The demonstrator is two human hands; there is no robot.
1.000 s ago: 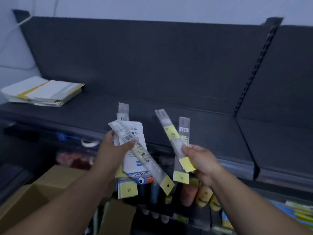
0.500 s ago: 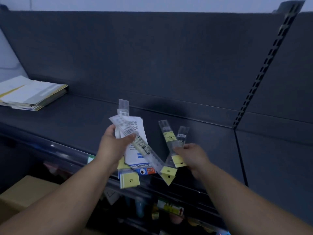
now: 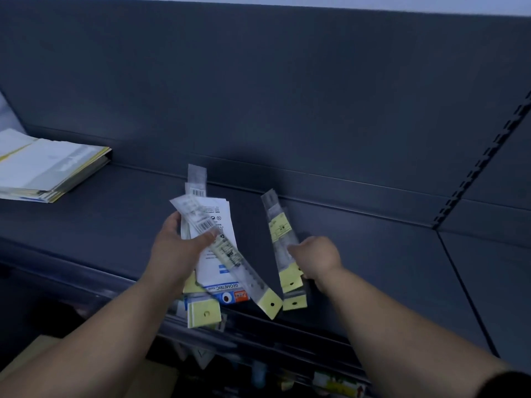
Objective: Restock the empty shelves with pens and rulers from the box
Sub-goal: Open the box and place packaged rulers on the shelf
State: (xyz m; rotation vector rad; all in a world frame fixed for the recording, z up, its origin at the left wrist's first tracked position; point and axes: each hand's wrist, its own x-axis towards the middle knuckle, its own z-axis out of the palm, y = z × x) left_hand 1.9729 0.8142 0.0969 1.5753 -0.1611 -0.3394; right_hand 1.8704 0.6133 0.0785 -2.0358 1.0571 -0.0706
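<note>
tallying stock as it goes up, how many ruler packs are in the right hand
2. The front ruler pack angles up over the shelf; the second ruler pack lies behind it, yellow tab lower. The right hand grips both; a third could hide between them.

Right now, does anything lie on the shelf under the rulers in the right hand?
Nothing visible does. The white and yellow paper stack lies far left on the dark metal shelf, away from the clear-sleeved rulers in the right hand.

Two clear-sleeved rulers (image 3: 278,234) with yellow tags were tilted over the dark shelf (image 3: 100,231), a fanned bunch (image 3: 227,254) just beside them.
</note>
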